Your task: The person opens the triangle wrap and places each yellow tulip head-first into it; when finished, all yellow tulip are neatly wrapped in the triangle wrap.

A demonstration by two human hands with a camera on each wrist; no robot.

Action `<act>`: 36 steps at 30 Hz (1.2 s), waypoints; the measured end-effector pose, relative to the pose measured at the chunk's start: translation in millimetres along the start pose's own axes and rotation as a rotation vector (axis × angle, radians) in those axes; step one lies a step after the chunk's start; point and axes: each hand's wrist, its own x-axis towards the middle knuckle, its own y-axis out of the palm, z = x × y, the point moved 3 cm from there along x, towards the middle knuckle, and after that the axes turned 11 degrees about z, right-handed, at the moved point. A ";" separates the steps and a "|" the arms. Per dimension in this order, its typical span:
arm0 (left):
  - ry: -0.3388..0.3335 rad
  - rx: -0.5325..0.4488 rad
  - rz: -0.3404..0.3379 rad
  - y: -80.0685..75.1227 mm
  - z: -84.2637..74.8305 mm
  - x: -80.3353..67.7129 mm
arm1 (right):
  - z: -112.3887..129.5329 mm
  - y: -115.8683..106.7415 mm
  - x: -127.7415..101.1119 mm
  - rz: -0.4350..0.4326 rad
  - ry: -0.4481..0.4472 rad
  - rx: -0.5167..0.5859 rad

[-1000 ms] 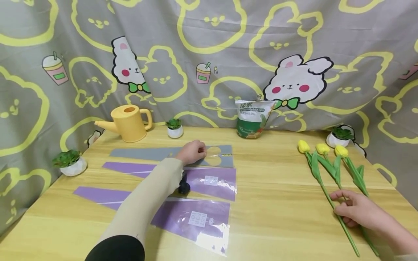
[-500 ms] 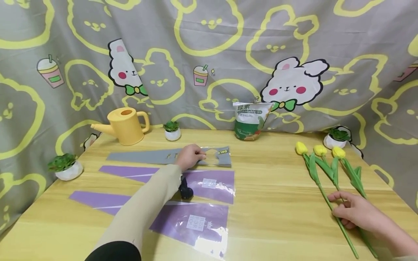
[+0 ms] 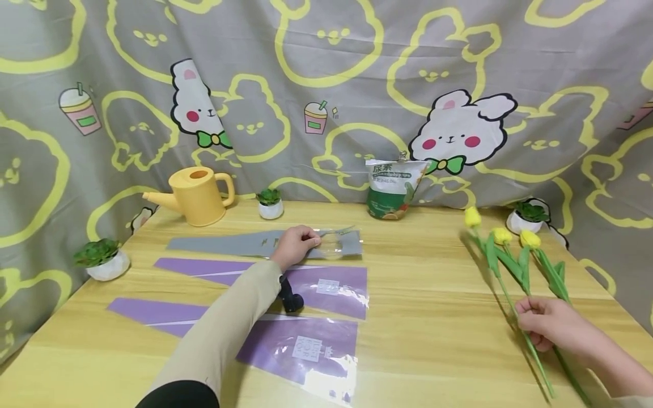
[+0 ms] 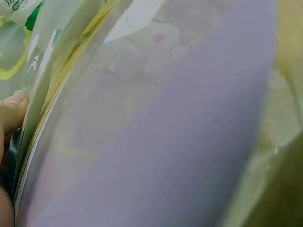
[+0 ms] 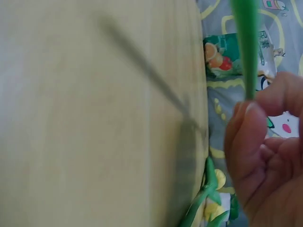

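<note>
Left hand (image 3: 296, 245) pinches the near edge of the grey sleeve (image 3: 229, 243), which lies along the back half of the table (image 3: 433, 317), toward the left. The sleeve's clear right end is lifted off the wood. Two purple sleeves (image 3: 326, 286) lie parallel in front of it, the nearer one reaching almost to the table's front edge.

Right hand (image 3: 548, 328) near the front right corner, fingers curled round the stem of one yellow tulip (image 3: 473, 217); its bloom is raised above the wood and casts a shadow. Two other tulips (image 3: 530, 239) lie flat just beside it, toward the right edge.

Open room: a wide bare strip of table between the sleeves and the tulips, running front to back. Along the back edge stand a watering can (image 3: 196, 195), a small potted plant (image 3: 270, 203) and a green bag (image 3: 390, 190).

Left wrist view: only the thumb (image 4: 12, 113) against layered film edges, the sleeve filling the frame; table not readable. Right wrist view: fingers (image 5: 248, 142) closed on the green stem (image 5: 246, 42), its shadow on the wood, bag visible beyond the table's back edge.
</note>
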 end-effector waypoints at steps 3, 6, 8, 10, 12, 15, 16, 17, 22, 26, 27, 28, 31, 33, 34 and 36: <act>0.001 -0.027 -0.008 1.5 -1.0 0.9 | 3.1 1.6 1.8 -0.018 -0.097 0.083; 0.012 -0.060 -0.008 3.0 -2.3 1.6 | 8.1 3.8 4.5 -0.029 -0.188 0.163; 0.023 -0.095 -0.005 3.7 -2.2 1.7 | 13.0 5.6 7.2 -0.048 -0.244 0.201; 0.032 -0.128 -0.003 3.5 -2.1 0.7 | 21.2 7.4 10.8 -0.070 -0.307 0.236; 0.030 -0.162 -0.004 2.7 -0.5 0.5 | 31.7 8.7 15.9 -0.113 -0.387 0.279; 0.026 -0.203 -0.013 1.3 2.0 1.4 | 50.2 8.5 25.6 -0.194 -0.503 0.358; 0.027 -0.215 -0.017 0.6 2.8 2.1 | 56.6 8.1 29.7 -0.228 -0.533 0.386; 0.028 -0.227 -0.025 -0.2 3.1 2.7 | 62.5 7.7 34.0 -0.262 -0.557 0.417; 0.049 -0.236 -0.057 -4.6 2.6 4.9 | 88.8 9.7 59.6 -0.388 -0.688 0.571; 0.051 -0.233 -0.057 -5.6 0.3 3.7 | 89.7 11.1 88.8 -0.447 -0.742 0.663; 0.048 -0.240 -0.056 -5.5 0.0 3.3 | 85.2 10.4 99.3 -0.461 -0.751 0.682; 0.046 -0.243 -0.057 -5.4 -0.2 2.8 | 79.7 9.2 111.1 -0.475 -0.760 0.702; 0.041 -0.267 -0.061 -4.9 0.5 1.3 | 66.2 7.5 144.8 -0.523 -0.766 0.757; 0.043 -0.275 -0.063 -4.2 2.8 1.1 | 64.3 9.2 159.6 -0.538 -0.769 0.801; 0.045 -0.276 -0.063 -3.7 3.8 0.8 | 66.9 11.2 163.6 -0.553 -0.763 0.822; 0.049 -0.282 -0.060 -2.9 6.0 0.0 | 80.2 18.6 162.9 -0.601 -0.727 0.843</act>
